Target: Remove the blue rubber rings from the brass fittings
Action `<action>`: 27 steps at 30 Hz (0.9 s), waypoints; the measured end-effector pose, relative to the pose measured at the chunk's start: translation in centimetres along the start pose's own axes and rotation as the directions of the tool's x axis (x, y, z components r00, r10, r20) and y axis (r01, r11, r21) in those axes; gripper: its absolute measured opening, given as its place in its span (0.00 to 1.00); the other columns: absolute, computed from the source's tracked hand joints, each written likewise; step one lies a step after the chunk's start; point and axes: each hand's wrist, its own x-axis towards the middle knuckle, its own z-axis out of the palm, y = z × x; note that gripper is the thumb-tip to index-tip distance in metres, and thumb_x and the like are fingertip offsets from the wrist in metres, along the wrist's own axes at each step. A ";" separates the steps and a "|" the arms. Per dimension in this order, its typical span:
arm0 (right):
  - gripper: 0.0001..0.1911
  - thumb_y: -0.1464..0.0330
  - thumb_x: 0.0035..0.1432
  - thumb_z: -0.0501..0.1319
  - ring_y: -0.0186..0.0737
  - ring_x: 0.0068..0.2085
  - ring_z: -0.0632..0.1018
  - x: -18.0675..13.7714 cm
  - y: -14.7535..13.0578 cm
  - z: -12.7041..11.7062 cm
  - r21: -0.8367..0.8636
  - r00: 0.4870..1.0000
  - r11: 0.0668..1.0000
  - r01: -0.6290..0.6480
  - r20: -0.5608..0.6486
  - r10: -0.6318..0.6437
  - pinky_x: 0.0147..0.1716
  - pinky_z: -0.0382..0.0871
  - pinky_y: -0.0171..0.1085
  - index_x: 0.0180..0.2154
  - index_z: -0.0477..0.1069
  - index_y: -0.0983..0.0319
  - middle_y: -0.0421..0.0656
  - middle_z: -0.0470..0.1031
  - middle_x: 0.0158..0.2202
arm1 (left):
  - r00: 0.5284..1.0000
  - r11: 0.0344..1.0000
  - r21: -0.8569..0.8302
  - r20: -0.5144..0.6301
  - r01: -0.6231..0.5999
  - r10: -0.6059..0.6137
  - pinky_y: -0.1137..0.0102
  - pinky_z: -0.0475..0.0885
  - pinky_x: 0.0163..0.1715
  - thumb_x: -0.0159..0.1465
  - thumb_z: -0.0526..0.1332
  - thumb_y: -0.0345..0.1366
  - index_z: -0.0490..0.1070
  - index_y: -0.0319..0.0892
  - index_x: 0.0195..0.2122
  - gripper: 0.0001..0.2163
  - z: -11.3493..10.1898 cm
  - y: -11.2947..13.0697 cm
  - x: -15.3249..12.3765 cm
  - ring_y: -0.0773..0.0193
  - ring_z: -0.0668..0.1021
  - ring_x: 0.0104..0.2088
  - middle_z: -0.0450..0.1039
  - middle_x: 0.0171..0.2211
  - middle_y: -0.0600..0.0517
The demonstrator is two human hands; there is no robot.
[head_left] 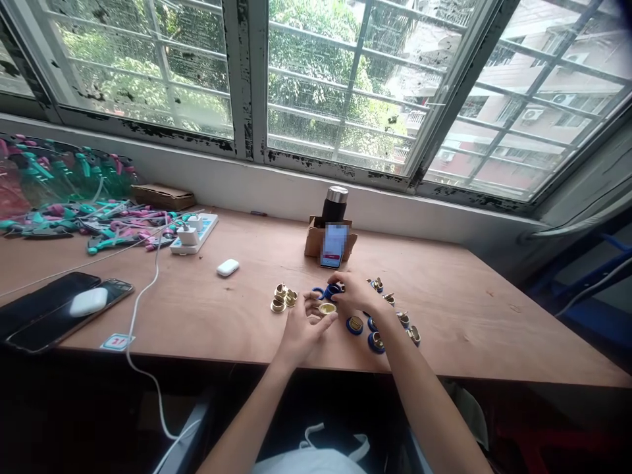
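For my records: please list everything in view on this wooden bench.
Brass cylindrical fittings: about eight, gold, mid-table in two groups
Blue rings: about five, blue, among them
Smartphone: one, screen blurred, propped in a cardboard box
Steel-capped flask: one, black, behind the smartphone
Earbud cases: two, white, on table and dark phones
Power strip: one, white, back left
Teal-and-pink plastic pieces: many, far left
Flat cardboard box: one, brown, by the wall
Left hand: one, fingertips on a brass ring
Right hand: one, over blue rings
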 end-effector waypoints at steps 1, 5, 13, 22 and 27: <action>0.18 0.74 0.54 0.72 0.49 0.51 0.78 0.0 0.1 0.1 0.001 1.000 1.000 0.000 0.005 0.000 0.49 0.71 0.41 0.47 0.79 0.59 0.45 0.82 0.45 | 1.000 0.999 0.030 0.005 -0.010 0.009 0.67 0.80 0.40 0.58 0.75 0.45 0.68 0.41 0.52 0.26 0.0 0.0 0.0 0.59 0.83 0.43 0.78 0.45 0.45; 0.19 0.73 0.54 0.73 0.49 0.51 0.78 -0.1 0.2 0.3 0.009 1.000 1.000 -0.008 0.014 0.008 0.48 0.71 0.41 0.48 0.78 0.59 0.45 0.82 0.46 | 0.996 0.986 0.159 0.079 -0.057 0.045 0.69 0.77 0.38 0.57 0.75 0.44 0.74 0.41 0.46 0.20 -0.3 0.5 0.0 0.61 0.81 0.38 0.80 0.40 0.49; 0.19 0.72 0.54 0.72 0.50 0.54 0.77 -0.4 0.1 0.5 0.022 1.000 1.000 -0.014 -0.016 0.014 0.52 0.70 0.42 0.49 0.79 0.58 0.44 0.82 0.48 | 0.989 0.960 0.250 0.103 -0.126 0.103 0.69 0.76 0.35 0.62 0.72 0.47 0.79 0.44 0.45 0.16 -0.5 0.8 -0.1 0.62 0.80 0.36 0.79 0.37 0.50; 0.20 0.73 0.56 0.71 0.50 0.55 0.76 -0.9 -0.7 -0.2 0.048 0.998 0.999 0.006 -0.057 -0.004 0.53 0.70 0.43 0.51 0.77 0.60 0.47 0.80 0.51 | 0.992 0.980 0.171 -0.053 -0.103 0.114 0.66 0.82 0.40 0.59 0.74 0.43 0.74 0.42 0.47 0.19 -0.9 0.5 -0.2 0.59 0.84 0.39 0.77 0.41 0.48; 0.13 0.72 0.62 0.67 0.50 0.54 0.74 -3.8 -2.5 -1.5 0.106 0.963 0.989 0.098 -0.261 -0.067 0.53 0.69 0.46 0.49 0.76 0.58 0.45 0.80 0.49 | 0.979 0.893 0.435 -0.104 -0.116 0.177 0.68 0.80 0.37 0.62 0.72 0.47 0.77 0.45 0.42 0.13 -3.7 2.1 -0.5 0.60 0.84 0.35 0.81 0.40 0.50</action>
